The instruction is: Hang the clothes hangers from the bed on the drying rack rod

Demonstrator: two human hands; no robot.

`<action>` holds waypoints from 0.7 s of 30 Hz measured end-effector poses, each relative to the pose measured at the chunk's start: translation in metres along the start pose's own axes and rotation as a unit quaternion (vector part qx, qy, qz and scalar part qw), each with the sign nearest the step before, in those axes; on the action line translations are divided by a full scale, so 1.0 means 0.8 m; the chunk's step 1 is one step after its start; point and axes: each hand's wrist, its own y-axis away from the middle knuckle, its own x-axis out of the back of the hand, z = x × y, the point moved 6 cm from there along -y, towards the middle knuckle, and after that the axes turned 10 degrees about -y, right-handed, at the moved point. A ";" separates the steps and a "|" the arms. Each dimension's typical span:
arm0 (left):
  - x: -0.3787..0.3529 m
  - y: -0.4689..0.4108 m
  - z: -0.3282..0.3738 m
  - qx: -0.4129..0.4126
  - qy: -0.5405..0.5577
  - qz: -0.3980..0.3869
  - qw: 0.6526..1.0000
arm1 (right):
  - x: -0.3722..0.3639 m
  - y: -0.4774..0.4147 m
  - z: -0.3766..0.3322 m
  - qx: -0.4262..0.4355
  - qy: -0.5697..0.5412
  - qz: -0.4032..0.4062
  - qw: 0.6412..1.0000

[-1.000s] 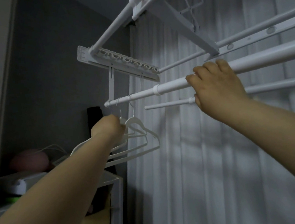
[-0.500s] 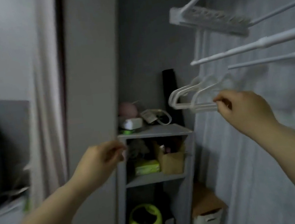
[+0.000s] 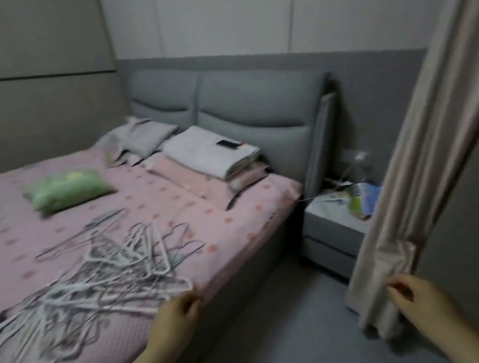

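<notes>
Your left hand (image 3: 177, 314) hangs over the near edge of the bed (image 3: 175, 207), fingers loosely curled and holding nothing. It sits just right of the hangers (image 3: 99, 277) and is not touching them. The hangers lie in a tangled heap of white and grey on the pink spotted sheet, spread across the near left part of the bed, with a few looser ones trailing toward the middle.

Your right hand (image 3: 421, 297) is low at the right, fingers also loosely curled with nothing in them, right beside the bottom hem of the curtain (image 3: 429, 164); blur hides whether fingertips touch the cloth.

Farther up the bed a green pillow (image 3: 67, 189) lies left of centre. A stack of folded blankets (image 3: 213, 151) rests against the grey headboard (image 3: 253, 104), with a dark phone (image 3: 228, 144) on top. A cluttered nightstand (image 3: 326, 231) stands between bed and curtain.
</notes>
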 end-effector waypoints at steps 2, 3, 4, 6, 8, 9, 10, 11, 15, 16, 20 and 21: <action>0.016 -0.004 -0.069 0.071 0.000 0.017 0.997 | -0.076 -0.034 -0.040 0.023 0.009 -0.061 0.998; 0.021 -0.007 -0.100 0.103 -0.001 0.021 0.994 | -0.111 -0.048 -0.060 0.037 0.016 -0.083 0.996; 0.027 -0.009 -0.130 0.130 -0.001 0.028 0.991 | -0.146 -0.061 -0.081 0.050 0.025 -0.106 0.993; 0.034 -0.015 -0.184 0.176 -0.014 0.033 0.984 | -0.211 -0.084 -0.117 0.072 0.042 -0.152 0.985; 0.038 -0.026 -0.230 0.213 -0.039 0.039 0.976 | -0.271 -0.111 -0.149 0.090 0.058 -0.184 0.977; 0.041 -0.034 -0.248 0.229 -0.052 0.040 0.971 | -0.300 -0.127 -0.165 0.099 0.064 -0.200 0.973; 0.043 -0.046 -0.266 0.243 -0.058 0.044 0.967 | -0.330 -0.143 -0.182 0.107 0.072 -0.217 0.968; 0.044 -0.061 -0.283 0.259 -0.054 0.042 0.964 | -0.360 -0.160 -0.200 0.115 0.080 -0.230 0.963; 0.048 -0.119 -0.340 0.327 -0.036 0.044 0.943 | -0.480 -0.229 -0.266 0.127 0.104 -0.292 0.942; 0.050 -0.132 -0.351 0.334 -0.043 0.039 0.941 | -0.506 -0.243 -0.280 0.124 0.111 -0.310 0.936; 0.053 -0.180 -0.396 0.295 -0.168 -0.002 0.941 | -0.603 -0.284 -0.337 0.141 0.144 -0.368 0.908; 0.052 -0.190 -0.409 0.291 -0.187 -0.013 0.938 | -0.627 -0.291 -0.352 0.152 0.148 -0.373 0.903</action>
